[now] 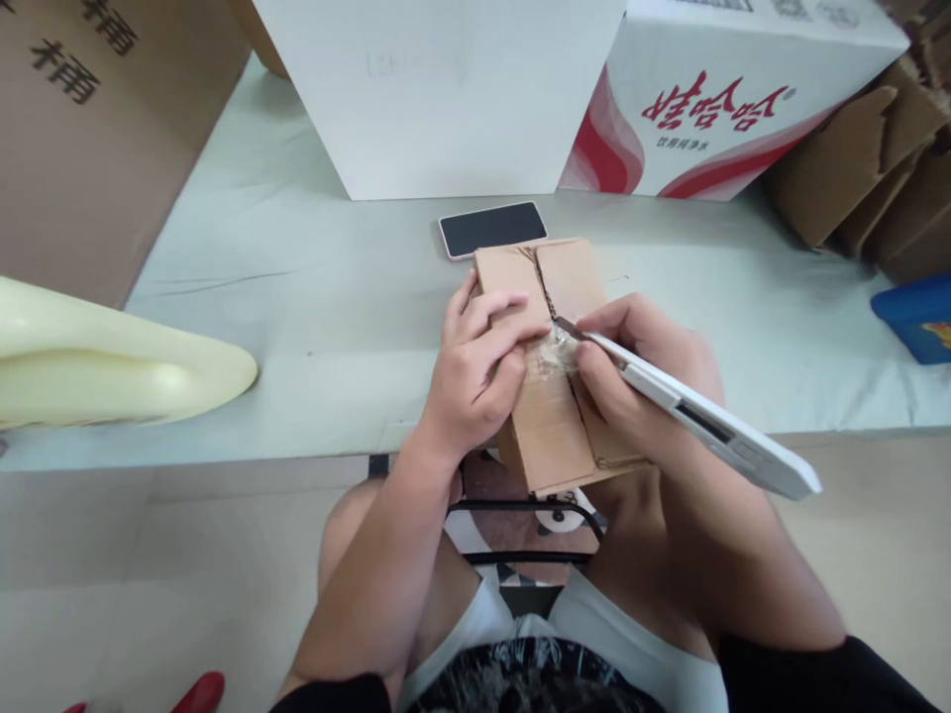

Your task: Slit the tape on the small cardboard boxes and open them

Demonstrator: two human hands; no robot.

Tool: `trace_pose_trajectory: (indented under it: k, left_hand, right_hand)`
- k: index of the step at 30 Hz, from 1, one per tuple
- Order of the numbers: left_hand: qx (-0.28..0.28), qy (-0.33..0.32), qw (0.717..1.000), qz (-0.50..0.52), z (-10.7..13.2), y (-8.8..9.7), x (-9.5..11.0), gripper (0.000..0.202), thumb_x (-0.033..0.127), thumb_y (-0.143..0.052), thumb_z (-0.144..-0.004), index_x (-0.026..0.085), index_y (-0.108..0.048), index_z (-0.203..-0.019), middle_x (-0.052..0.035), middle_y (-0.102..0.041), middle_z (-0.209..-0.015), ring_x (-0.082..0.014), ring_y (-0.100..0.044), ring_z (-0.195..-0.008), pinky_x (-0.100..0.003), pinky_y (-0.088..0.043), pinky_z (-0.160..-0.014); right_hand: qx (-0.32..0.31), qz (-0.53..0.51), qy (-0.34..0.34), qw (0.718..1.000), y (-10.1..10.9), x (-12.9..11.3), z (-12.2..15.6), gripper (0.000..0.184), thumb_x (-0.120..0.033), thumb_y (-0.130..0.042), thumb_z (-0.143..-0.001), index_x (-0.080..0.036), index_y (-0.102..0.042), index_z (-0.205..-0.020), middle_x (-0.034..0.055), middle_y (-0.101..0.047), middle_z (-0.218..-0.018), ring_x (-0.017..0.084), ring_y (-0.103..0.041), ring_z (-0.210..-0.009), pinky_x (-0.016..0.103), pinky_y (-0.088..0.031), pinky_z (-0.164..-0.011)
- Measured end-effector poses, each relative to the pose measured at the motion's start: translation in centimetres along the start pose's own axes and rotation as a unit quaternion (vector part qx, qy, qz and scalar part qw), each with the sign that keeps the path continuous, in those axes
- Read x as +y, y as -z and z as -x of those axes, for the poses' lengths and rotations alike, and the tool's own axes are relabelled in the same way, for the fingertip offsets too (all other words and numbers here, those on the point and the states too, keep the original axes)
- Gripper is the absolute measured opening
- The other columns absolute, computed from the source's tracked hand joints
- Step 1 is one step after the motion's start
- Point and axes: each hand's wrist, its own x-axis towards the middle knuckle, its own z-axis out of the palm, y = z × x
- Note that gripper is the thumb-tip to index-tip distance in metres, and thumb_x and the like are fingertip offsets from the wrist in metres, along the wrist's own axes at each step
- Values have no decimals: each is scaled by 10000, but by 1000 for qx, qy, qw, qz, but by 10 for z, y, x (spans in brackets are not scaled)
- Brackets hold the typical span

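Cardboard box [548, 421] beneath left fingers [509, 340]

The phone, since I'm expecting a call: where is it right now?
In the head view's upper middle, the phone lies on the table, between the large white box and the far end of the small cardboard box.
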Motion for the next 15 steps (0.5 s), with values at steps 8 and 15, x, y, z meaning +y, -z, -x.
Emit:
trace_pose_trajectory:
  k: [8, 15]
  left_hand:
    - [-12, 16, 1000, -9, 0, 1, -1, 385, 273, -422, -1037, 275, -790, -1150, -67, -704, -1399, -280, -569, -1423, -597, -253, -1397]
    - [-7, 9, 1000, -4, 0, 0, 0, 383, 266, -412, -1044, 260, -783, -1138, -73, -707, -1395, -275, -572, -1429, -587, -282, -1388]
  right_hand:
    - [-4, -14, -2, 1000, 0, -1, -1, 163, -364, -573, -844, -224, -653, -862, -21, -663, -620, 133, -561, -532, 267, -379, -557]
    - [-7, 0, -5, 1000, -1, 1, -1, 173, -370, -595, -831, -218, -668, -874, 3, -674, -627, 152, -568, -537, 282, -380, -558]
